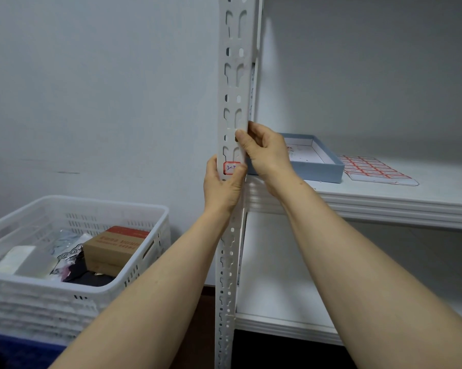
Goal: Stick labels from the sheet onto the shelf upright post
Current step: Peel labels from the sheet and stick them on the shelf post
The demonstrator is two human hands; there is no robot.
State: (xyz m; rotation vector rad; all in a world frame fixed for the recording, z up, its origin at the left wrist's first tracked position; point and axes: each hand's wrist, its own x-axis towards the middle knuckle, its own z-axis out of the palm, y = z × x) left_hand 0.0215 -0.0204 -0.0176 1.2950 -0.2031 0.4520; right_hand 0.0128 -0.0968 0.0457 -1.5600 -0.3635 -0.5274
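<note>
Label [232,167], red-bordered, stuck on post [235,75]; left hand [223,186] grips post at label, right hand [267,153] pinches post just above.

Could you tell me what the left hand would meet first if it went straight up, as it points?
Most likely the right hand, whose fingers grip the post just above the left hand and label.

Fig. 1. Plain pale grey wall [91,89], faint scuff at left. 2 white shelf boards, upper [432,194] and lower [272,288], rear panel in soft shadow. White perforated crate [73,302] at lower left, approx. atop similar crates. Dark floor [198,347]. Light even, diffuse.
</note>
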